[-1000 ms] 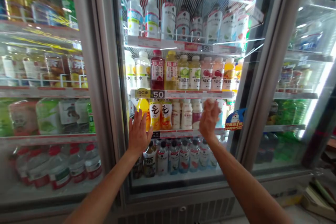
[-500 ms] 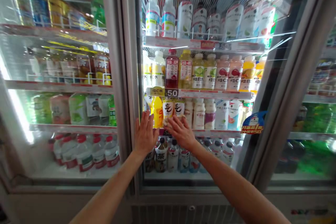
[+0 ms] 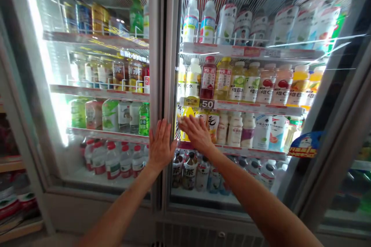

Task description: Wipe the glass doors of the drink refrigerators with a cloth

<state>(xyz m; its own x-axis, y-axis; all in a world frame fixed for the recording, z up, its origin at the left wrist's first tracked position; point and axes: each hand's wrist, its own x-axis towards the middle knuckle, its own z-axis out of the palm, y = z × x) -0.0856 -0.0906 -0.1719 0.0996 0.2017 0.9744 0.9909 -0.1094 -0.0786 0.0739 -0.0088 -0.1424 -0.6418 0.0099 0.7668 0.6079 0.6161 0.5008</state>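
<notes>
My left hand (image 3: 160, 144) lies with fingers stretched upward against the metal frame (image 3: 165, 65) where the two glass doors meet. Just right of it, my right hand (image 3: 198, 133) is spread in front of the right glass door, fingertips pointing left towards that frame. Neither hand holds anything. Whether the right palm touches the glass I cannot tell. Behind the right hand, partly covered, are a yellow bottle (image 3: 188, 114) and white-and-yellow drinks (image 3: 213, 121) on a shelf. Above them stands a red bottle (image 3: 208, 79) over a 5.0 price tag (image 3: 207, 104).
Shelves of bottled drinks fill the right cooler, with fruit-labelled bottles (image 3: 266, 83) in its middle row. Red-capped water bottles (image 3: 112, 162) stand low in the left cooler. A blue sticker (image 3: 305, 144) is on the right side. Wooden shelving (image 3: 21, 227) stands at far left.
The view has swung left, so the coolers appear further right. Against the coolers, both hands have shifted left, the left one onto the middle frame and the right one towards the yellow bottle.
</notes>
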